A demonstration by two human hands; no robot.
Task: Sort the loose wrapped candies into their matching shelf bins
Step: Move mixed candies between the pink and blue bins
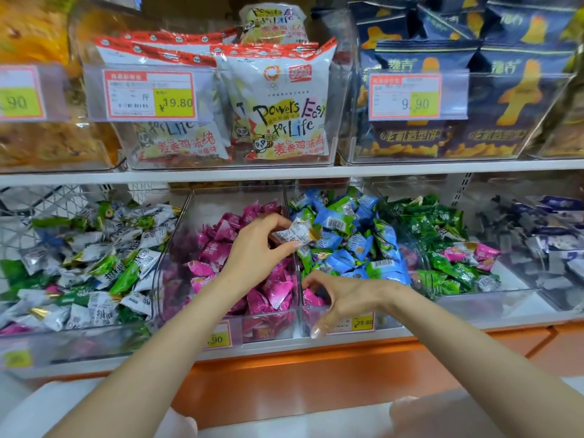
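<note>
My left hand [259, 248] pinches a white-and-silver wrapped candy [295, 232] above the divider between the pink candy bin [262, 330] and the blue-and-green candy bin [392, 320]. My right hand [344, 300] hovers at the front of the blue-and-green bin, fingers curved and apart. A stray pink candy [311, 298] lies just under its fingertips, and the thumb hangs in front of the bin wall. The left bin [79, 343] holds white and green candies. The green candy bin [474, 303] on the right has stray pink candies [483, 251] on top.
A further bin of dark blue and white packets [550, 245] stands at the far right. Clear bins on the upper shelf [284, 172] hold snack bags [284, 105] behind price tags. An orange ledge [316, 374] runs below the bins.
</note>
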